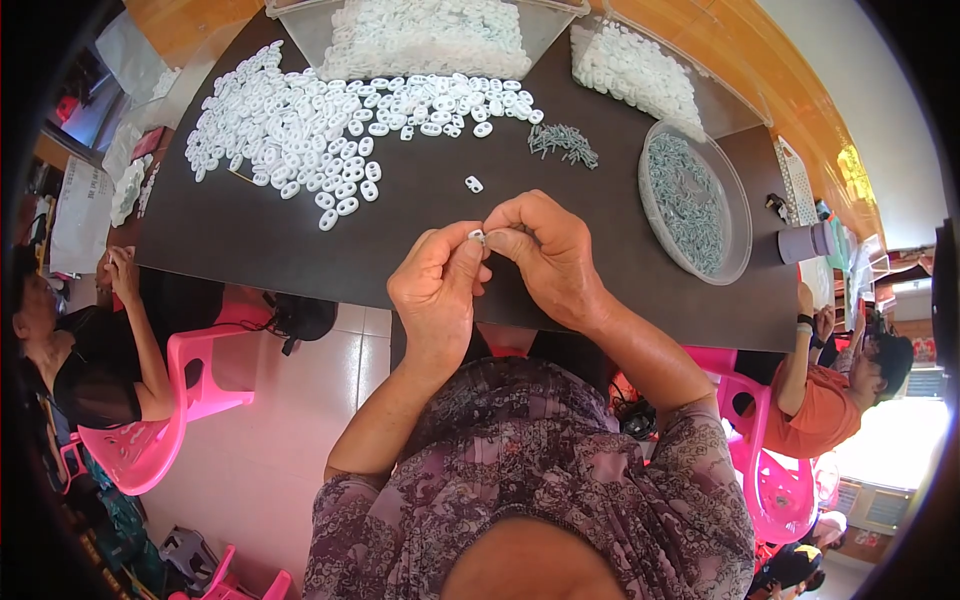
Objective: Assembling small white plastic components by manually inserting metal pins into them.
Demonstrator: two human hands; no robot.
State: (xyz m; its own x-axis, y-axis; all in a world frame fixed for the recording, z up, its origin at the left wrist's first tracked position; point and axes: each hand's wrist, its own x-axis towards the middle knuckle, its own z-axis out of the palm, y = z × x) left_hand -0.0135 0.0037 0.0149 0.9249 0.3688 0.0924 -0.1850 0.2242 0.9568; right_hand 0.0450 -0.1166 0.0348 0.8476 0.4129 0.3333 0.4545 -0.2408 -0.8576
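Observation:
Near the front edge of the dark table, my left hand (440, 280) pinches a small white oval plastic piece (476, 233) between thumb and fingertips. My right hand (548, 255) is closed in a pinch right against that piece; whatever its fingertips hold is too small and hidden to name. Just beyond my hands lies a single white piece (474, 184) with two holes. A wide heap of similar white pieces (290, 130) spreads over the far left of the table. Small grey screws (562, 143) form a loose pile to the right of it.
A round clear tub (742, 230) of grey screws stands at the right. Two clear bins, one (300, 22) behind the heap and another (735, 95) farther right, hold white pieces. People sit on pink chairs (190, 400) at both sides. A grey cylindrical container (803, 243) is at the table's right edge.

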